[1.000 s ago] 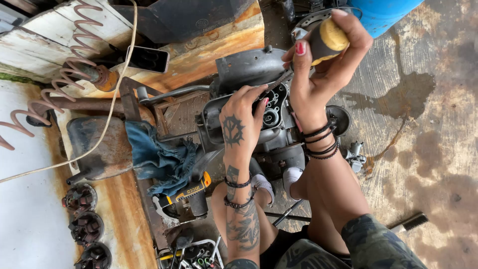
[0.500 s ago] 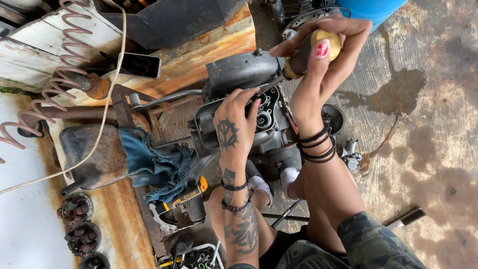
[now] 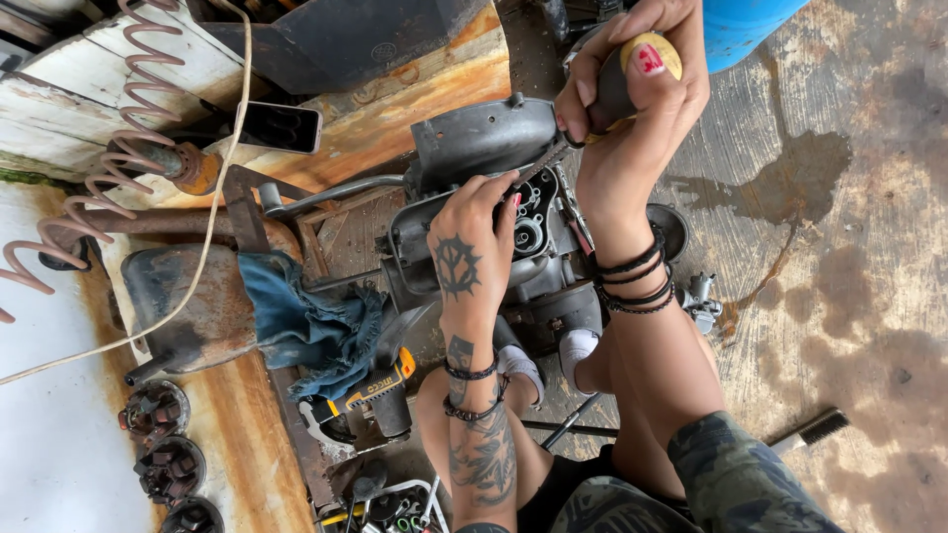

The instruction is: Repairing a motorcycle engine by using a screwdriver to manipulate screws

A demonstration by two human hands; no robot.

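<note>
Gripping a yellow-handled screwdriver (image 3: 632, 74) in our right hand (image 3: 632, 109), fingers wrapped tight around the handle, we angle its shaft down and left into the open engine (image 3: 513, 207) on the stained concrete floor (image 3: 849, 296). Our left hand (image 3: 472, 247), nearer the opening, rests on the casing, fingertips curled against its rim.

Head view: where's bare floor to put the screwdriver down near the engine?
Bare concrete right of the engine, between the blue barrel and the brush. Left is crowded: blue rag, drill, springs, phone.
</note>
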